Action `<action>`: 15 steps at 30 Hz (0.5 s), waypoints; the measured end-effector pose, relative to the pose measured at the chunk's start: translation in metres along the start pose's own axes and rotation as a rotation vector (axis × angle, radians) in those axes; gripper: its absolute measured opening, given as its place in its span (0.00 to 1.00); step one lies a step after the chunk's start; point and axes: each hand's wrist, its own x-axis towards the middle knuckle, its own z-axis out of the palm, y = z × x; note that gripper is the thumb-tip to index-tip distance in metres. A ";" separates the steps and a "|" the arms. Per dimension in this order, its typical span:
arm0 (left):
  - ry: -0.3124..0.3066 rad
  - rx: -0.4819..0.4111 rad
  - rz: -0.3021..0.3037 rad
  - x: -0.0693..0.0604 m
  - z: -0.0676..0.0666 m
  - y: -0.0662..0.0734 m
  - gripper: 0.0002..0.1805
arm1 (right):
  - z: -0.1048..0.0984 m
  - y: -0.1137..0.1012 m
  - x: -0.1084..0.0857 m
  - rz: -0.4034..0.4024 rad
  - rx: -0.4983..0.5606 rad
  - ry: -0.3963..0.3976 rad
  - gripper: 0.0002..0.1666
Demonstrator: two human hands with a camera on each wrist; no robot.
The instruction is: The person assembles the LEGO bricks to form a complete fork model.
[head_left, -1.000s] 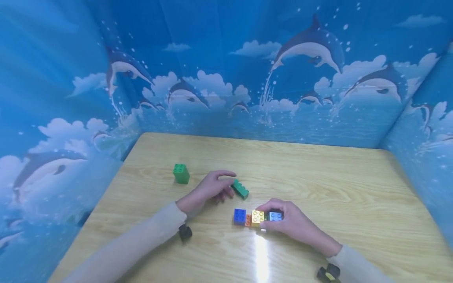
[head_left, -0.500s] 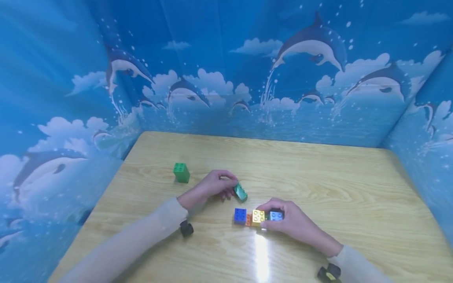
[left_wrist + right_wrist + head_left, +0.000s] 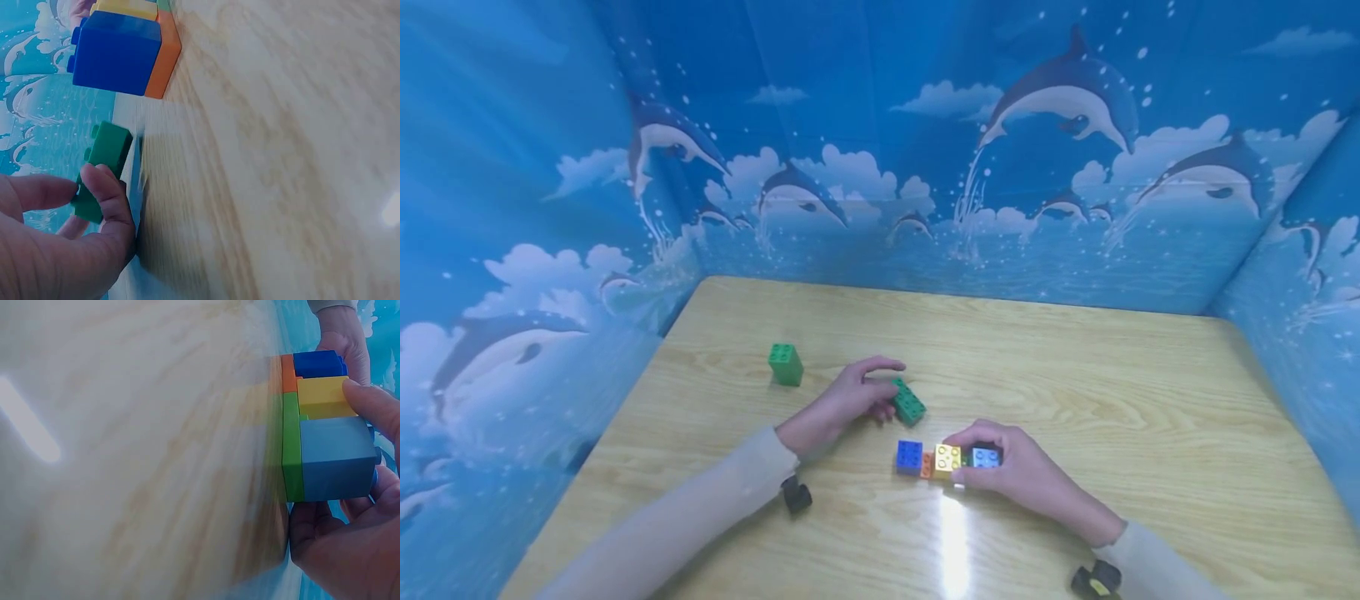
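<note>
The right hand (image 3: pixel 1018 468) grips the yellow brick (image 3: pixel 947 461). Beyond it, the left hand (image 3: pixel 853 394) pinches the long green brick (image 3: pixel 910 403), now turned studs-up, seemingly matching

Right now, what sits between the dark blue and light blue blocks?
In the head view: the yellow block, between exposed orange brick and green brick.

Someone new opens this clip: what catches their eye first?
Probably the blue dolphin backdrop, rising behind the wooden table and along its sides. Next, the multicolored brick assembly in the head view's lower half, gripped by the right hand. Just beyond it, the left hand pinches a separate green brick.
</note>
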 end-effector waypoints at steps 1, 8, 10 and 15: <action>-0.001 -0.013 -0.002 -0.001 0.000 0.000 0.24 | 0.000 0.000 0.000 0.000 0.001 0.000 0.23; 0.016 -0.005 -0.020 -0.005 0.000 -0.001 0.25 | 0.000 0.000 0.000 0.002 0.003 0.001 0.23; 0.013 0.001 -0.008 -0.006 0.002 -0.002 0.27 | 0.000 0.000 0.000 0.004 -0.001 0.003 0.23; 0.028 0.059 0.038 -0.007 0.008 -0.006 0.26 | 0.000 -0.001 0.000 0.010 -0.005 0.000 0.23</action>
